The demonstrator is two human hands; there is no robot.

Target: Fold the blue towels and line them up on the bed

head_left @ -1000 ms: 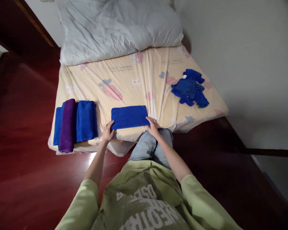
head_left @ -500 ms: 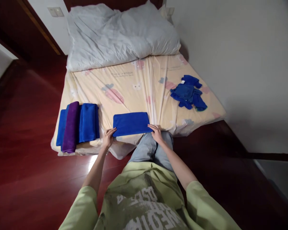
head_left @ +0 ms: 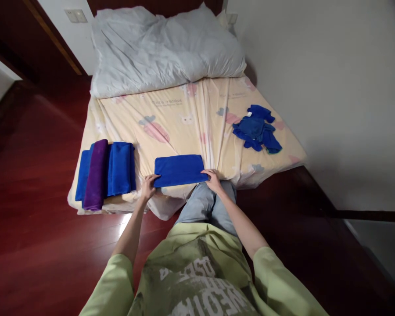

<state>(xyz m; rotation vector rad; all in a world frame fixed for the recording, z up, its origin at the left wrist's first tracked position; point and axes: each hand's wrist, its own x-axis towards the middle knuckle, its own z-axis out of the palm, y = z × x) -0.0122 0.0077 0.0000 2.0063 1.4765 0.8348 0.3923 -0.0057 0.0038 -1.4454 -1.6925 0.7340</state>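
- The left hand (head_left: pixel 148 187) pinches the near left corner of a royal-blue, rectangular cloth (head_left: pixel 179 170), thumb and fingers closed around its edge.
- The right hand (head_left: pixel 213 181) grips the near right corner of the same cloth in a similar pinch.
- Between and just beyond both hands, the cloth lies flat and smooth, with straight sides, slightly rounded far corners and a matte, soft-looking surface.
- Under it is a bed (head_left: pixel 181 136) with a cream cover, printed with pink carrots and a rabbit face, its thin fabric drawn into long creases.
- Left of the left hand sit thick, plush-looking blue folded towels (head_left: pixel 121 169); a deep-purple rolled towel (head_left: pixel 96 175), long and rounded, rests across some of them.
- Beyond the right hand and to its right, a loose heap of crumpled blue cloths (head_left: pixel 255 127) shows ragged folds and a small white tag.
- Far ahead of both hands lies puffy, pale-grey bedding (head_left: pixel 167 48), wrinkled and slightly shiny.
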